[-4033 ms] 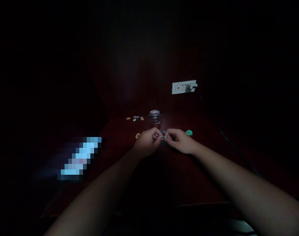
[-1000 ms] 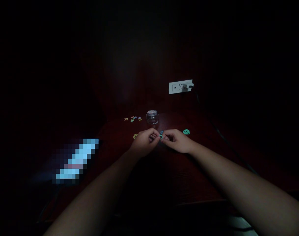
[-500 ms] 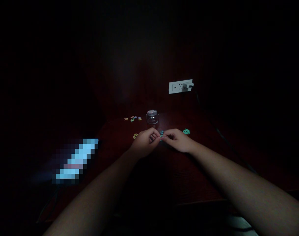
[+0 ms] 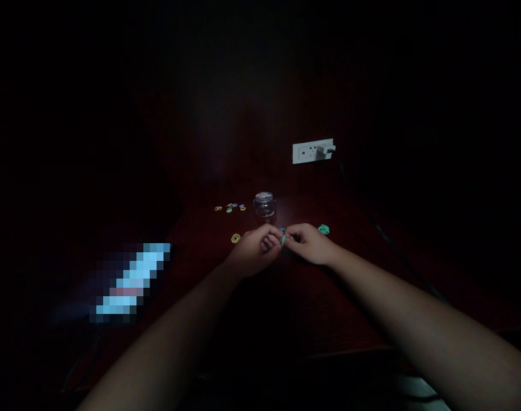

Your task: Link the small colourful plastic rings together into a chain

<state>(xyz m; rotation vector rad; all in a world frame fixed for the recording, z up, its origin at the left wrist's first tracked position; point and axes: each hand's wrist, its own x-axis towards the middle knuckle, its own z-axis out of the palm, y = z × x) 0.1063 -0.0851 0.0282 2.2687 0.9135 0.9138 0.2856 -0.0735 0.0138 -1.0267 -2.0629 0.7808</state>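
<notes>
Fingertips almost meeting here! The right hand (image 4: 310, 244) has its fingers pinched together on a small green band (image 4: 283, 241), and the left hand (image 4: 255, 249) curls in opposite, fingertips right at it; whether those grip too, I can't tell. Just beyond the fingers, blue bands (image 4: 282, 230) on the tabletop (image 4: 328, 308); yellow bands (image 4: 235, 238) off left, a green pile (image 4: 323, 229) right, lidded jar (image 4: 264, 208) farther back.
</notes>
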